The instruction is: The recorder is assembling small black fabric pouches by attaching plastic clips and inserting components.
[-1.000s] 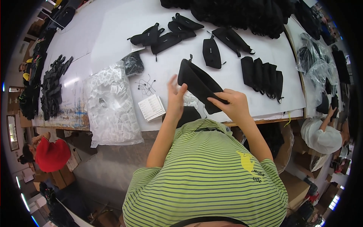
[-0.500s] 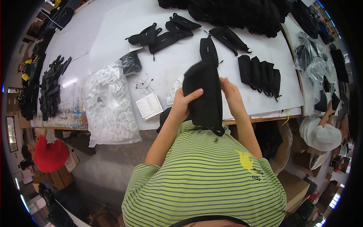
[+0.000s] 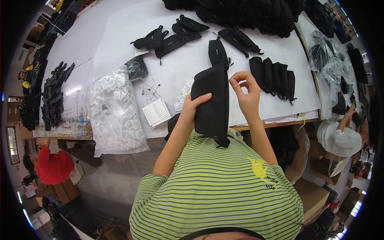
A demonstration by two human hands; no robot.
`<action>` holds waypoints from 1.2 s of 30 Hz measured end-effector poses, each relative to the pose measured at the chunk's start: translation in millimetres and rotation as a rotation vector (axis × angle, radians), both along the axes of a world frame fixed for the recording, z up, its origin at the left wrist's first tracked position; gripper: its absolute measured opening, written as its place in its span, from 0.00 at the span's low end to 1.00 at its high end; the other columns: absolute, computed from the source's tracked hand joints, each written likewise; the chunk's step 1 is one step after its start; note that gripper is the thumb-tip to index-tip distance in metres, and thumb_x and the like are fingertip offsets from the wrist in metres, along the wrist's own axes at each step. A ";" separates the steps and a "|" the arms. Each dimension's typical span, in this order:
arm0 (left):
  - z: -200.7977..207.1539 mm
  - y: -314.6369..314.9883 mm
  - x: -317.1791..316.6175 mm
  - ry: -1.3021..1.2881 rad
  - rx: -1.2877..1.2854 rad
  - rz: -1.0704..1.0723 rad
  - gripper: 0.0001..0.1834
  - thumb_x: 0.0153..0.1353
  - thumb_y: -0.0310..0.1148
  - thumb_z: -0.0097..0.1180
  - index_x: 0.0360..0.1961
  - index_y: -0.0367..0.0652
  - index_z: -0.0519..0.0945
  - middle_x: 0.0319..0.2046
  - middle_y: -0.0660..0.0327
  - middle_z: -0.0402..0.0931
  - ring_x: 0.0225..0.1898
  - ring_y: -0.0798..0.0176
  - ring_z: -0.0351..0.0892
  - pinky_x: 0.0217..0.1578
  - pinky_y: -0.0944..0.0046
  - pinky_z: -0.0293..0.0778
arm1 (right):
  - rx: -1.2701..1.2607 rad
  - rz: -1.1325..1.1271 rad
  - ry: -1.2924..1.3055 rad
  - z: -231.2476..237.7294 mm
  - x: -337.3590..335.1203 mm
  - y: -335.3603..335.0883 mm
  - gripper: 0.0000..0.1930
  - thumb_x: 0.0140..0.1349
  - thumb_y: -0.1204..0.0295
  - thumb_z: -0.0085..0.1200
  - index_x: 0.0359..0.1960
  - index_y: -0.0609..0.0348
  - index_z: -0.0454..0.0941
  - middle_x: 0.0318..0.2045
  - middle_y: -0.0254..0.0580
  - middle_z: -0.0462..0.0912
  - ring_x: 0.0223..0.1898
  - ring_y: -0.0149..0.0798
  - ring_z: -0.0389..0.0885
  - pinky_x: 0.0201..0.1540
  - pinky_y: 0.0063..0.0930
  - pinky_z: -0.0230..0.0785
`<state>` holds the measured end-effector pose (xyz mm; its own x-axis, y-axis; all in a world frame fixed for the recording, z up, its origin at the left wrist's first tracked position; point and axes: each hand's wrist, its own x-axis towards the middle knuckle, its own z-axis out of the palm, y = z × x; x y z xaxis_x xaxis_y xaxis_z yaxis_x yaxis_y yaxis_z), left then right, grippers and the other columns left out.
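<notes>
My left hand (image 3: 191, 111) grips a black fabric pouch (image 3: 211, 102) by its left side, thumb on top. The pouch stands upright before my chest, its lower end by my shirt. Just off its right edge, my right hand (image 3: 249, 95) is raised with thumb and forefinger pinched together; whatever sits between them is too small to make out. Behind the held pouch lies another black pouch (image 3: 217, 52) with a loop at its tip. Several slim black pouches (image 3: 274, 78) lie side by side to the right. More black pouches (image 3: 172, 45) rest farther back.
On the left sit a see-through bag of white tags (image 3: 114, 120), white cards (image 3: 156, 113), thin black cords (image 3: 151, 92) and a dark plastic-wrapped bundle (image 3: 137, 68). A black fabric heap (image 3: 244, 16) covers the far side. Co-workers in red (image 3: 54, 164) and white (image 3: 340, 142) flank the table.
My right hand has come away from the pouch's right edge, rising slightly, and its fingers have curled into a pinch. My left hand keeps its hold on the pouch.
</notes>
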<state>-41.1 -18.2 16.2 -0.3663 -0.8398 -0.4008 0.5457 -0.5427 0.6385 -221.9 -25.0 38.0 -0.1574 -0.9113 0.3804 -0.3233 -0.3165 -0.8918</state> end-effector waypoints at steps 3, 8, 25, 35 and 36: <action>0.3 1.2 4.7 -0.001 -0.039 -0.027 0.20 0.51 0.30 0.63 0.44 0.32 0.75 0.34 0.56 0.79 0.31 0.66 0.80 0.34 0.68 0.78 | -0.088 -0.015 0.011 9.2 -0.7 -1.1 0.15 0.57 0.77 0.55 0.46 0.56 0.71 0.40 0.36 0.80 0.29 0.27 0.76 0.30 0.16 0.64; 8.4 3.6 6.9 -0.096 -0.112 -0.094 0.19 0.51 0.29 0.62 0.43 0.32 0.76 0.33 0.57 0.79 0.30 0.67 0.80 0.33 0.69 0.78 | 0.101 0.118 -0.013 17.4 -11.0 -3.4 0.13 0.57 0.78 0.55 0.45 0.59 0.72 0.37 0.38 0.81 0.29 0.28 0.76 0.30 0.19 0.66; -8.3 -11.6 23.1 0.001 -0.014 0.165 0.13 0.53 0.32 0.60 0.38 0.34 0.77 0.29 0.57 0.79 0.27 0.65 0.80 0.29 0.68 0.78 | 0.209 0.509 0.293 52.0 15.2 45.4 0.05 0.51 0.81 0.59 0.31 0.62 0.77 0.23 0.38 0.75 0.24 0.34 0.72 0.30 0.24 0.65; 7.9 0.2 10.4 -0.096 -0.121 0.105 0.14 0.54 0.33 0.60 0.38 0.34 0.77 0.29 0.57 0.79 0.26 0.64 0.81 0.29 0.68 0.78 | 0.145 0.340 0.268 60.1 13.6 38.0 0.04 0.53 0.80 0.56 0.31 0.63 0.76 0.25 0.39 0.75 0.25 0.38 0.72 0.29 0.26 0.67; 1.7 -3.5 11.9 -0.097 -0.121 0.107 0.14 0.54 0.33 0.60 0.38 0.34 0.77 0.29 0.57 0.79 0.26 0.64 0.81 0.29 0.68 0.78 | 0.162 0.391 0.264 65.0 13.5 38.4 0.05 0.53 0.80 0.55 0.32 0.62 0.76 0.25 0.39 0.76 0.25 0.37 0.73 0.30 0.26 0.67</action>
